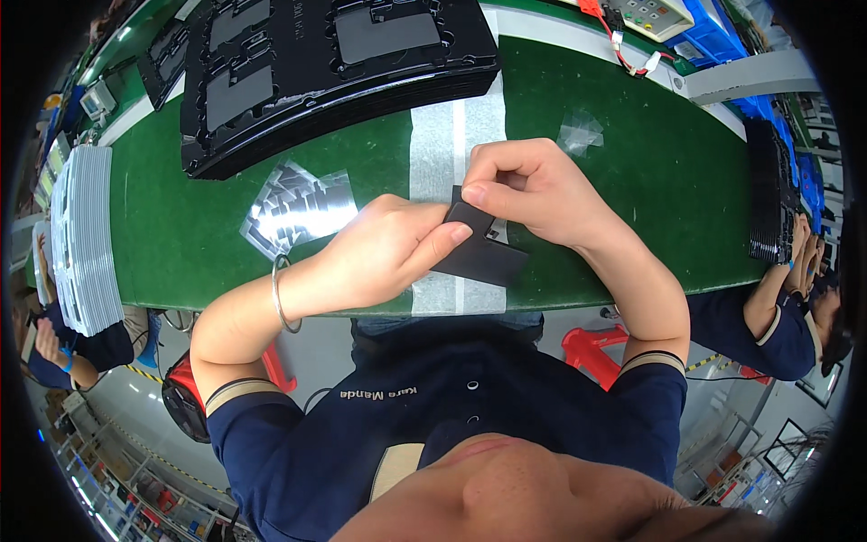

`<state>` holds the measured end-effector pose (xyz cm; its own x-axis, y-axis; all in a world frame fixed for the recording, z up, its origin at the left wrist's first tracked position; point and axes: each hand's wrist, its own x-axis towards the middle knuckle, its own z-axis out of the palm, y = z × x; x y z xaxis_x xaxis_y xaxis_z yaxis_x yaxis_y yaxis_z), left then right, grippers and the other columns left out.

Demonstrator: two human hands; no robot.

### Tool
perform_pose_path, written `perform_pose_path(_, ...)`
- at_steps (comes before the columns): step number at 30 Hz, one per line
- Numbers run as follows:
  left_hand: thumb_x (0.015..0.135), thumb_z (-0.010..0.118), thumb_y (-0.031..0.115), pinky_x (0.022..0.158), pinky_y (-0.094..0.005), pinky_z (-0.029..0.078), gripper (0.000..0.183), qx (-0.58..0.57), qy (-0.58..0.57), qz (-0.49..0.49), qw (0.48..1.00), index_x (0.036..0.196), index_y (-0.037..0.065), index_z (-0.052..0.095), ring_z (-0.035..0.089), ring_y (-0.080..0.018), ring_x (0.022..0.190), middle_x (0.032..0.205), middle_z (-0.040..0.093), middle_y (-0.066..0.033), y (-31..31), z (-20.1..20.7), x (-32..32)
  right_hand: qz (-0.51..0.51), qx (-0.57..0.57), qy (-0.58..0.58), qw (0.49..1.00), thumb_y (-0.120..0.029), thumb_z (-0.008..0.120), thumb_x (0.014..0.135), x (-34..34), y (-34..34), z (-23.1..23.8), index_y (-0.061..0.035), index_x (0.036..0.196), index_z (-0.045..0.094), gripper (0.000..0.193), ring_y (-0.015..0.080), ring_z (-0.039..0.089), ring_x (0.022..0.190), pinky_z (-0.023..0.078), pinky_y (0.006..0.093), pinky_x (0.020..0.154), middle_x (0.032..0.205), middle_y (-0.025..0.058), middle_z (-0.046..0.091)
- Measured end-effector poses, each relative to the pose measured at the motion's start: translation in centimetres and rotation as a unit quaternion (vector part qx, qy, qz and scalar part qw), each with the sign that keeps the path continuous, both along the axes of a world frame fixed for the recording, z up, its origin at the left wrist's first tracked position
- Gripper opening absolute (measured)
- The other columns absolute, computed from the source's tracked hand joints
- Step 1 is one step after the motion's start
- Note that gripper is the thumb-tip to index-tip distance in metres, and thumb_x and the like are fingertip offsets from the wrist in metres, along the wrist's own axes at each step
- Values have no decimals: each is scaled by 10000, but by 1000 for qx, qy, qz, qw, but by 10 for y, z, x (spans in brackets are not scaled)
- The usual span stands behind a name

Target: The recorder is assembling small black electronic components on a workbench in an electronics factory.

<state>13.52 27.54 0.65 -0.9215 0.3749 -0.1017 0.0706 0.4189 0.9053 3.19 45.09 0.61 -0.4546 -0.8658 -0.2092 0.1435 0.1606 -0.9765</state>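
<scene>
Over the green table, this side of the stacked black plastic trays, the left hand grips a flat black angular piece, best steadied without bending while the right hand pinches its far end.

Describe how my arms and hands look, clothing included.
Both sleeves are short and navy with tan cuffs. The left hand and right hand are gloveless. The left arm wears a silver bangle; the right arm, none.

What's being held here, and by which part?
A flat dark angular piece: the left hand grips its left side near the upper end; the right hand pinches at that upper end.
</scene>
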Motion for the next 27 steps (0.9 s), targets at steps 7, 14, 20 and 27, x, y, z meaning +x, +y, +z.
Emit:
perform_pose_path(7,923,463,213,519,-436,390,287,-19,20,-30,999,745,-7,510,508,-399,569,598,508,-200,1,6,3,61,-40,296,952,-65,593,822,-1,4,8,13,732,596,120,57,445,620,353,220,544,695,11,537)
perform_pose_path(14,925,463,210,517,-425,395,268,25,-13,-15,999,777,-6,517,516,-383,556,599,512,-193,2,13,0,7,-38,44,998,-88,594,823,0,8,-6,10,752,605,122,69,448,612,350,225,534,695,17,534)
perform_pose_path(20,919,482,220,505,-425,384,306,-12,13,-28,999,714,-6,502,506,-376,538,580,507,-184,2,5,2,27,-41,146,988,-88,610,801,6,3,-5,-8,700,583,132,85,445,590,345,240,532,633,8,484)
perform_pose_path(27,922,484,192,463,-389,350,316,-15,52,-23,998,675,-5,481,459,-312,456,517,451,-145,5,-8,4,71,-26,203,976,-109,622,791,-3,4,-8,-21,694,582,136,97,430,583,337,235,541,621,16,478)
